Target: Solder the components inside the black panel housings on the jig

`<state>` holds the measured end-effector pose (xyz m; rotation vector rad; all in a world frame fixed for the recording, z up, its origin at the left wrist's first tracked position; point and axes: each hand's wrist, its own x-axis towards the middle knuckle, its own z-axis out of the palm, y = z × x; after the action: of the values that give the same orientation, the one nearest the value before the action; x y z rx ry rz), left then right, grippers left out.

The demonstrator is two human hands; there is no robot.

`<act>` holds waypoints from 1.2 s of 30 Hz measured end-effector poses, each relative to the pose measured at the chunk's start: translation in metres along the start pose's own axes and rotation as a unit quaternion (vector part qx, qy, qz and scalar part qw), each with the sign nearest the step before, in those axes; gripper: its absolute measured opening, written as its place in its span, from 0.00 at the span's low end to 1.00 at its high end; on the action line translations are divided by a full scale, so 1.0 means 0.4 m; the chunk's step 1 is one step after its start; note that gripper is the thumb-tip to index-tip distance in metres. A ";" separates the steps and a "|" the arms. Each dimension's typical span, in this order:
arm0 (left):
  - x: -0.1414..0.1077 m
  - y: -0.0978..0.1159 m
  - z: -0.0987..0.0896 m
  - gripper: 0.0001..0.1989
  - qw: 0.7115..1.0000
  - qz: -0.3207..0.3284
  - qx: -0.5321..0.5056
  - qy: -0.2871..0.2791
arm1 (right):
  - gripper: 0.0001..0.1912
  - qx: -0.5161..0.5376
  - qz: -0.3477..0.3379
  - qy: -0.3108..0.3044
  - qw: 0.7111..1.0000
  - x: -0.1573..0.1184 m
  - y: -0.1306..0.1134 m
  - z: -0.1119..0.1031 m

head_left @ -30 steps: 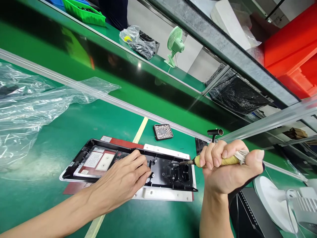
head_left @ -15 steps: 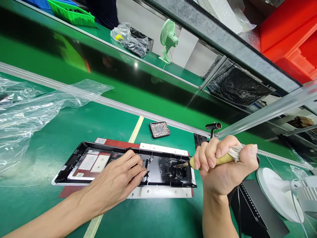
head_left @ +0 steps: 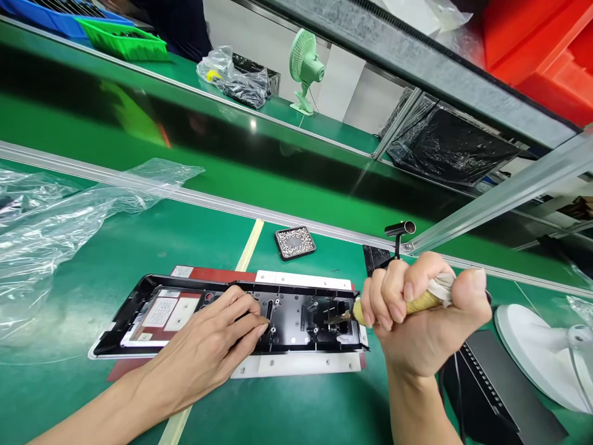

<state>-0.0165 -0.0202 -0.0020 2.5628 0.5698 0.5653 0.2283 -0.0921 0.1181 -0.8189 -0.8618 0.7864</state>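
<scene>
A long black plastic housing (head_left: pixel 290 318) with a white outer edge lies open side up on a red and white fixture (head_left: pixel 296 364). My left hand (head_left: pixel 231 327) rests over its middle, thumb and fingertips pinched together close to the inner floor; whatever they hold is too small to make out. My right hand (head_left: pixel 417 309) is wrapped round the yellow, taped handle of a soldering iron (head_left: pixel 424 301). The iron slants down leftward, its metal tip over the right end of the housing. A cord hangs below that hand.
Behind the housing sits a small black tray (head_left: pixel 295 242) of tiny metal pieces. A black tube holder (head_left: pixel 399 229) stands by the metal post. Clear plastic sheeting (head_left: pixel 50 247) covers the left side. A white fan base (head_left: pixel 537 352) and a black panel (head_left: pixel 509 389) lie right.
The view has shifted slightly, so the housing appears a little lower and further left. Both hands keep their grips, and the iron's tip stays over the housing's right end.
</scene>
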 end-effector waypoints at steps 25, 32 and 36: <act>-0.001 0.001 -0.012 0.11 1.000 -0.003 0.002 -0.011 | 0.27 0.052 0.054 0.026 0.997 -0.012 0.014 0.021; 0.001 0.004 -0.011 0.10 1.000 -0.004 0.005 -0.007 | 0.27 0.037 0.055 0.011 0.998 -0.017 0.030 0.031; 0.003 0.004 -0.012 0.09 1.000 0.001 0.002 -0.012 | 0.27 0.027 0.053 0.007 0.998 -0.022 0.038 0.035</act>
<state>-0.0174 -0.0195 0.0030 2.5710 0.5608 0.5334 0.2086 -0.0887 0.1080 -0.8267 -0.7856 0.8920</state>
